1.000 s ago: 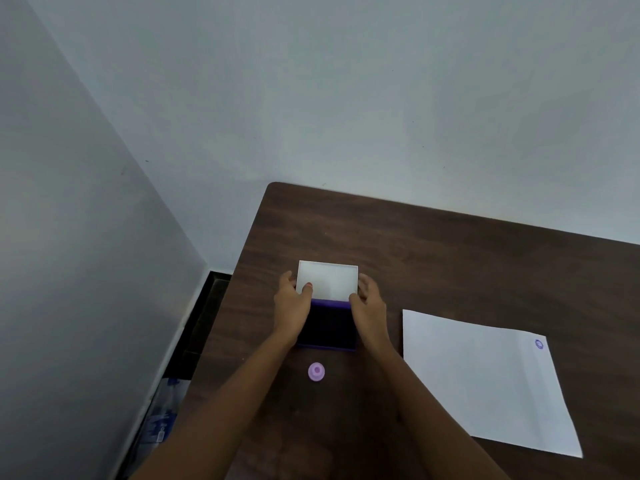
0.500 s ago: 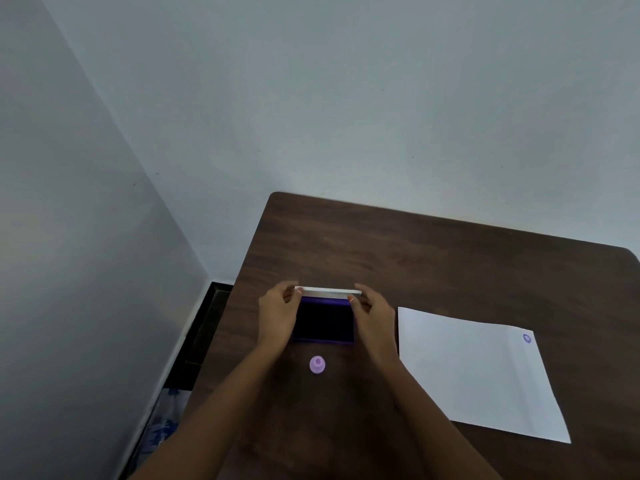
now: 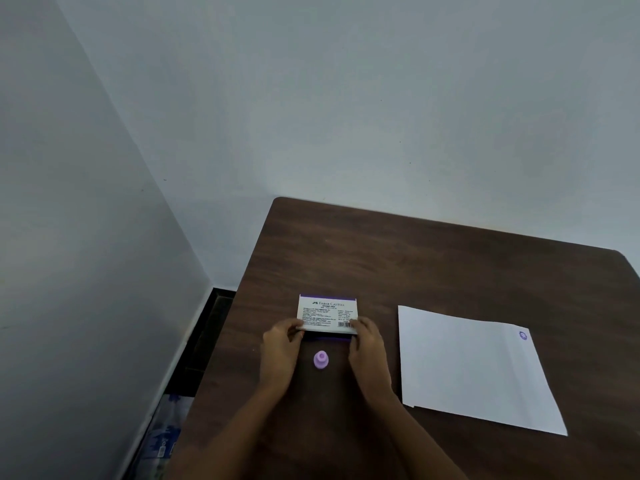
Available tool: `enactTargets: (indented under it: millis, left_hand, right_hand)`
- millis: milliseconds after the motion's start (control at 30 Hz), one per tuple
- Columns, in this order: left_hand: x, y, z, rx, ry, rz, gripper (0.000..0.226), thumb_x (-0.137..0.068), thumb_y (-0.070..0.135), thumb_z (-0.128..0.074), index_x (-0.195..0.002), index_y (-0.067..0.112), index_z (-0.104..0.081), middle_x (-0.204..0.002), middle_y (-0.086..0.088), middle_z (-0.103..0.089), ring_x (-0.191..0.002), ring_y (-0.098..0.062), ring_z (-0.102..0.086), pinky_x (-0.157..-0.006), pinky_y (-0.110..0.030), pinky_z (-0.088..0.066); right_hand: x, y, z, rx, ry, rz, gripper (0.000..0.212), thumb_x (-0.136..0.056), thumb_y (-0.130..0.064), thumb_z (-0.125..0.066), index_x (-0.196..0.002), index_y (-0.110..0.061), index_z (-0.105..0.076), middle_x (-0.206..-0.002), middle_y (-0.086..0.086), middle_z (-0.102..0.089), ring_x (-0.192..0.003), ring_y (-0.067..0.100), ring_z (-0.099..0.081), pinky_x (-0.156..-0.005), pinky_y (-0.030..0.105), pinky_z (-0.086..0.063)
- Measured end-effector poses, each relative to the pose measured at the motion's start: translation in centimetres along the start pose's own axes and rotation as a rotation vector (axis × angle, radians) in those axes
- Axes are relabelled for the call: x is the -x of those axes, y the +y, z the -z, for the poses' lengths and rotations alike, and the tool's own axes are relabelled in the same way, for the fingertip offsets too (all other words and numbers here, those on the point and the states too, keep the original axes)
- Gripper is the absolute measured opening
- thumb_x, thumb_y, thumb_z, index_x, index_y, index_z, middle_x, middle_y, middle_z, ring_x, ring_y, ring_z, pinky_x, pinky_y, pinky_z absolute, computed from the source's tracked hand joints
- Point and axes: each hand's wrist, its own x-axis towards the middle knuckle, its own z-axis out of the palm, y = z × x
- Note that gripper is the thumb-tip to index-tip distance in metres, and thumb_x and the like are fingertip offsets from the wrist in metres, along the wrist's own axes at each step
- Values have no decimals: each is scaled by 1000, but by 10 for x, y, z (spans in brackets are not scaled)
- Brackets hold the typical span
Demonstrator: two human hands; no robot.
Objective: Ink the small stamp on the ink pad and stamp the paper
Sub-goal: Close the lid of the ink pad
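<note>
The ink pad point(image 3: 327, 315) lies on the dark table point(image 3: 433, 265), its white labelled lid almost down, with a thin purple strip of the base showing under the near edge. My left hand point(image 3: 280, 344) pinches the lid's near left corner. The lid's near right corner is held by my right hand point(image 3: 367, 344). Between my wrists stands the small lilac stamp point(image 3: 321, 359), untouched. To the right lies the white paper point(image 3: 471, 368), with one purple stamp mark point(image 3: 523, 335) at its far right corner.
The table's left edge runs beside a wall corner, with a dark gap and a plastic water bottle point(image 3: 161, 441) on the floor below. The wall rises just behind the table's far edge.
Both hands have swung the ink pad's lid from standing upright down over the dark pad, so its printed top now faces up. The stamp and paper have stayed put.
</note>
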Motion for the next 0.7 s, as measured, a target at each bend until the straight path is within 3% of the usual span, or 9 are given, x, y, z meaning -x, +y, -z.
enactTargets:
  millis: [200,500,700]
  left_hand:
    - [7,-8,-7,-76,-11,-1,32,-86,3,-55,-118,9,-57,-122,-13,-61,-111,-24,-56,-93,-32,-44]
    - [9,-14,-11,-150,-64,-36,32,-90,4,-49,-121,4,-52,-129,-15,-55,-117,-25,-51,-98,-32,-40]
    - [1,3,-12,-320,-27,-151,38,-93,18,-46,-130,8,-43,-144,-10,-39,-131,-21,-36,-105,-34,-34]
  right_hand:
    - [8,7,-11,146,-30,22,44,-91,-2,-40,-135,-8,-34,-148,12,-31,-135,24,-28,-107,31,-32]
    - [13,14,-14,368,-110,102,58,-89,-4,-39,-141,-17,-16,-154,11,-13,-139,25,-17,-110,32,-27]
    - [-1,9,5,256,-26,114,40,-91,-14,-42,-131,-14,-40,-145,7,-37,-134,21,-30,-111,33,-26]
